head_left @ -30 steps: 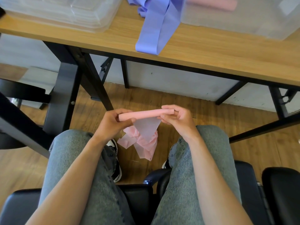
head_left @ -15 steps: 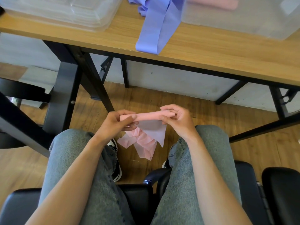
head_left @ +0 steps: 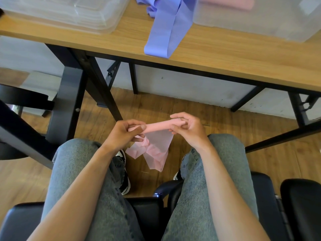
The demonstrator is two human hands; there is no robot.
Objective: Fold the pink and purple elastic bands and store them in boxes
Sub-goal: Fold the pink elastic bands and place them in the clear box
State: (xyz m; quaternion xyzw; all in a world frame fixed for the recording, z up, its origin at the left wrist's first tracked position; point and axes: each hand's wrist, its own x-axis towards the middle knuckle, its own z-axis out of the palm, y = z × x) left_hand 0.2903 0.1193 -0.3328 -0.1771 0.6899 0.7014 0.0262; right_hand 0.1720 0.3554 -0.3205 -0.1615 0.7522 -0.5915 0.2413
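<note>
Plainly, the task is only part done. One folded pink band (head_left: 225, 3) already shows through the wall of the clear plastic storage box (head_left: 260, 23) at the right of the wooden tabletop (head_left: 225, 54), so at least one piece looks stored. The long purple elastic band (head_left: 166, 32) lies loose on the tabletop beside that box, its looped end reaching the near edge; it is not yet folded. A stack of clear plastic lids or trays (head_left: 69, 13) sits at the left of the tabletop, well apart from the box.

The thin pink elastic band (head_left: 156, 134) in work is held low, above the lap and between the knees in grey jeans, well below and in front of the tabletop. Its upper part is gathered into a flat folded strip that spans from one hand to the other. The left hand (head_left: 125, 134) pinches the strip's left end, thumb on top and fingers curled beneath. The right hand (head_left: 189, 129) grips the right end, fingers wrapped round it. The two hands stand apart, joined only by the strip. The rest of the band hangs crumpled beneath the strip towards the wooden floor (head_left: 225, 136).

I judge that this loose tail has yet to be folded in, then the packet boxed, then the purple band done.
</note>
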